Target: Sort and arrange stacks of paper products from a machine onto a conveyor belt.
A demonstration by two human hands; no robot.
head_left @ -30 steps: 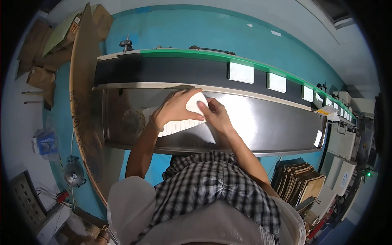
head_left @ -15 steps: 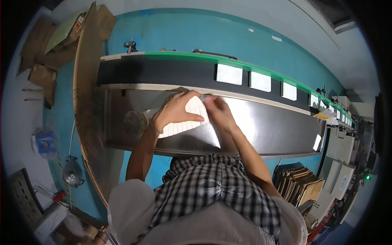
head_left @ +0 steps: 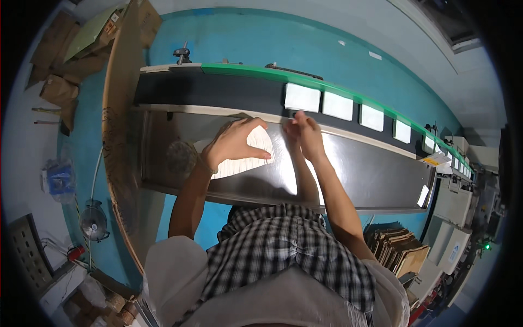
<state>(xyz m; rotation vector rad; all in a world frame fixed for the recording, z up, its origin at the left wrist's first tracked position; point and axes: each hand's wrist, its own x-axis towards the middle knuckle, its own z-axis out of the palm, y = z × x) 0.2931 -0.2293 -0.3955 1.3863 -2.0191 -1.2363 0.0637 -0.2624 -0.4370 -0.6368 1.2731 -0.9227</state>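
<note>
Along the far left edge of the view, brown cardboard sheets (head_left: 65,71) lie piled on the floor, and a tall cardboard panel (head_left: 117,136) stands on edge against the left end of the steel bench (head_left: 370,174). On the bench's left half rests a stack of white sheets (head_left: 242,161), fanned so that the edges show as fine lines; its long axis runs roughly left to right, tilting up toward the right. The left hand (head_left: 234,143) lies directly on top of it, fingers spread and curved, thumb stretched along the stack's near edge, pressing it down rather than pinching it. Just right of the stack's upper corner sits the right hand (head_left: 305,133), fingers drawn together at the bench's far lip, beside the black conveyor belt (head_left: 218,95). The stack thus lies to the left of the right hand and under the left, so the left is plainly the nearer. Whether the right fingertips grip a sheet cannot be told; they are bunched and turned away. Further right, white rectangular pieces (head_left: 338,105) ride the belt in a row. The stack's left end is hidden by the left wrist, and a folded brown pile (head_left: 400,250) shows below the bench.
</note>
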